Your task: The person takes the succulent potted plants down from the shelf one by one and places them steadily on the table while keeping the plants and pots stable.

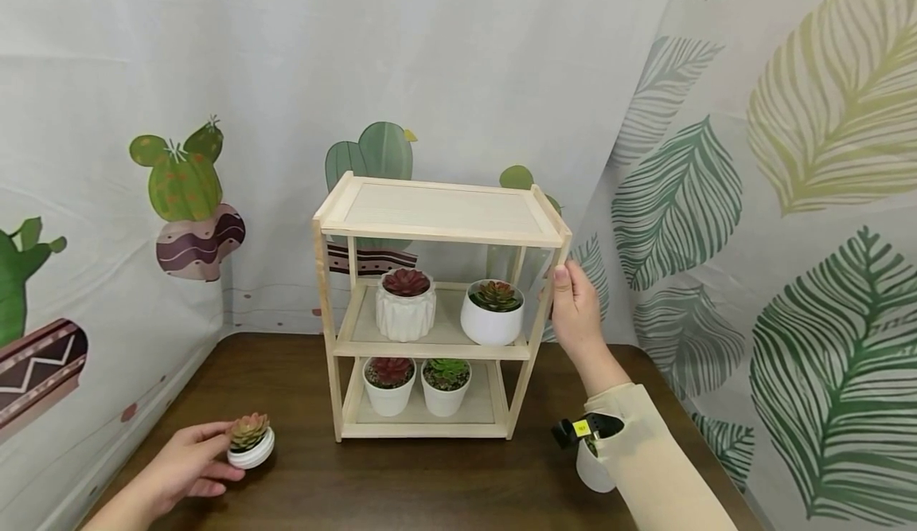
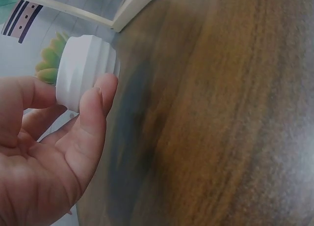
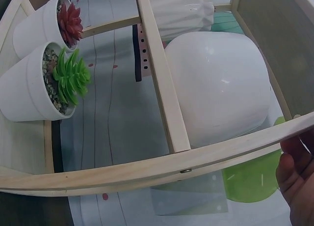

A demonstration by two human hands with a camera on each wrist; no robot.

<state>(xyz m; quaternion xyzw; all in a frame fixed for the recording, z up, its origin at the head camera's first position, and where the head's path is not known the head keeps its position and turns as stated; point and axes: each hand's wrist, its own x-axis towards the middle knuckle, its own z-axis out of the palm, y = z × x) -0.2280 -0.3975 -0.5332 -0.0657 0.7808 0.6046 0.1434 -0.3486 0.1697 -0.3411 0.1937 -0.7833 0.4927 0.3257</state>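
My left hand (image 1: 179, 467) pinches a small potted succulent (image 1: 251, 443) at the left of the table, its ribbed white pot between thumb and fingers. The left wrist view shows the pot (image 2: 86, 71) tipped sideways, green leaf tips facing left. With my right hand (image 1: 579, 308) I grip the right side post of a pale wooden shelf (image 1: 440, 350). On its middle tier stand a ribbed white pot (image 1: 406, 316) with a dark red succulent and a smooth round white pot (image 1: 492, 326). Two white pots, one with a red succulent (image 1: 390, 370) and one with a green succulent (image 1: 447, 372), share the bottom tier.
Another white pot (image 1: 595, 474) stands on the brown table (image 1: 430, 483) at the right, partly hidden behind my sleeve and the black wrist camera (image 1: 583, 429). A printed cloth (image 1: 458, 61) hangs behind the table and along both sides.
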